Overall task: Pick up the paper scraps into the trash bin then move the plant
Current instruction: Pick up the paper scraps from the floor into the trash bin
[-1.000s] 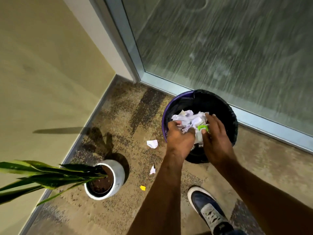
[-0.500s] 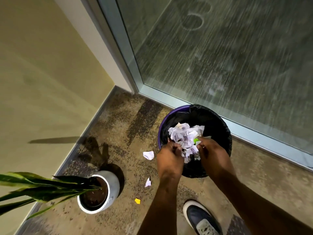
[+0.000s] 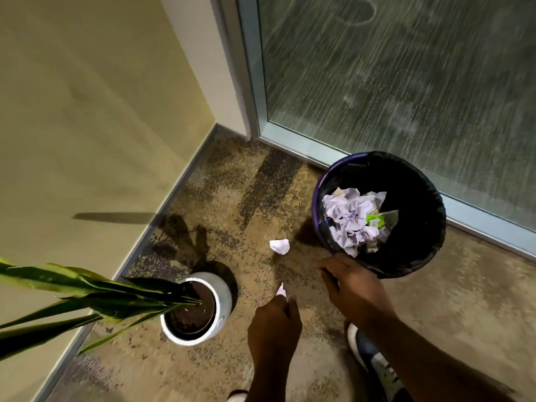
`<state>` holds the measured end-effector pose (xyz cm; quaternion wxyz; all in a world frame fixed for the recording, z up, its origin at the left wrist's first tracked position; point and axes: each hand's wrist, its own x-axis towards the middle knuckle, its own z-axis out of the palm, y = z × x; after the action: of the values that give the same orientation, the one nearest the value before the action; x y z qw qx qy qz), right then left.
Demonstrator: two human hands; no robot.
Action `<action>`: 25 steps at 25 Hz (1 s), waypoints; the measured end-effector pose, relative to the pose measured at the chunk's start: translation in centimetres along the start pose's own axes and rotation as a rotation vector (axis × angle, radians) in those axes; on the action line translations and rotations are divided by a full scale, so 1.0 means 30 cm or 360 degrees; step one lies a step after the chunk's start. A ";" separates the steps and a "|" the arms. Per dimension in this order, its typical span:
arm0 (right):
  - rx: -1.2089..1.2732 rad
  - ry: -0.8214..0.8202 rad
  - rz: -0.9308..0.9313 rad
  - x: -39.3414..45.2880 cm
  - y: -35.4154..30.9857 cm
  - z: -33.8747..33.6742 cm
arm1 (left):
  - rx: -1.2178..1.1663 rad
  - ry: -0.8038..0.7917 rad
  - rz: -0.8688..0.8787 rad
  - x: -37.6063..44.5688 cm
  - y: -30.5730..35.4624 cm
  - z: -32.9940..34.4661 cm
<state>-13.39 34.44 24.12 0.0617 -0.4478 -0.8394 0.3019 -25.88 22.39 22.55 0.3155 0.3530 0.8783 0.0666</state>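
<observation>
A purple trash bin [image 3: 322, 181] with a black liner stands on the floor by the glass door, with crumpled paper scraps [image 3: 352, 220] piled inside. One white scrap [image 3: 280, 246] lies on the floor left of the bin. A smaller scrap [image 3: 280, 289] lies nearer me, and my left hand [image 3: 274, 324] reaches down with its fingertips right at it. My right hand [image 3: 352, 287] hovers at the bin's near rim, fingers loosely curled and holding nothing. The plant [image 3: 87, 294] has long green leaves leaning left out of a white pot [image 3: 223, 297] near the wall.
A beige wall with a grey baseboard [image 3: 162, 204] runs along the left. The frosted glass door and its metal frame [image 3: 290, 140] close off the back. My shoe [image 3: 374, 361] stands on the speckled floor under my right arm.
Both hands have let go of the paper in the bin and pulled back. The left hand has dropped toward the small scrap on the floor; the right has moved to the bin's near rim.
</observation>
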 end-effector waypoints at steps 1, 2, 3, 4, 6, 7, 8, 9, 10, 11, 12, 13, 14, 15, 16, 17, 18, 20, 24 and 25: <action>-0.0027 -0.0030 0.0002 0.006 -0.018 0.047 | 0.0025 -0.0064 -0.0022 0.002 -0.051 0.009; -0.0056 -0.0060 0.0004 0.013 -0.031 0.093 | 0.0026 -0.0132 -0.0048 0.009 -0.092 0.019; -0.0085 -0.0120 0.0023 0.022 -0.040 0.136 | 0.0028 -0.0183 -0.0071 0.018 -0.133 0.041; -0.0114 -0.0211 0.0047 0.036 -0.041 0.194 | 0.0044 -0.0224 -0.0088 0.031 -0.187 0.073; -0.0198 -0.0514 0.0122 0.063 -0.019 0.309 | 0.0100 -0.0286 -0.0143 0.046 -0.305 0.166; -0.0253 -0.0679 0.0155 0.075 0.000 0.363 | 0.0114 -0.0319 -0.0193 0.054 -0.361 0.216; -0.0316 -0.0806 0.0163 0.084 0.026 0.412 | 0.0107 -0.0363 -0.0248 0.058 -0.412 0.267; -0.0407 -0.0891 0.0142 0.092 0.054 0.457 | 0.0089 -0.0400 -0.0299 0.065 -0.452 0.317; -0.0497 -0.0929 0.0113 0.104 0.083 0.498 | 0.0077 -0.0445 -0.0327 0.076 -0.482 0.367; -0.0584 -0.0952 0.0083 0.121 0.106 0.529 | 0.0070 -0.0482 -0.0330 0.089 -0.500 0.409; -0.0670 -0.0940 0.0035 0.150 0.126 0.554 | 0.0071 -0.0493 -0.0311 0.110 -0.510 0.441; -0.0746 -0.0926 -0.0022 0.184 0.146 0.593 | 0.0070 -0.0481 -0.0274 0.133 -0.525 0.486; -0.0778 -0.0905 -0.0075 0.225 0.163 0.634 | 0.0070 -0.0456 -0.0235 0.155 -0.541 0.529; -0.0789 -0.0900 -0.0117 0.269 0.180 0.676 | 0.0069 -0.0440 -0.0194 0.179 -0.558 0.573; -0.0800 -0.0906 -0.0169 0.315 0.197 0.721 | 0.0073 -0.0449 -0.0170 0.201 -0.574 0.615; -0.0822 -0.0911 -0.0226 0.365 0.207 0.762 | 0.0083 -0.0469 -0.0169 0.219 -0.595 0.656; -0.0841 -0.0925 -0.0262 0.415 0.213 0.793 | 0.0096 -0.0483 -0.0176 0.236 -0.617 0.691; -0.0840 -0.0985 -0.0202 0.487 0.217 0.822 | 0.0106 -0.0440 -0.0175 0.258 -0.663 0.734; -0.0883 -0.1035 -0.0395 0.443 0.290 0.949 | 0.0144 -0.0398 -0.0179 0.306 -0.751 0.771; -0.0813 -0.1013 -0.0427 0.399 0.306 0.976 | 0.0117 -0.0414 -0.0197 0.314 -0.759 0.770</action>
<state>-24.86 34.48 -6.74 -0.2745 -0.2201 -0.9151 0.1968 -30.35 9.27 -8.25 0.4170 0.3152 0.8519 -0.0313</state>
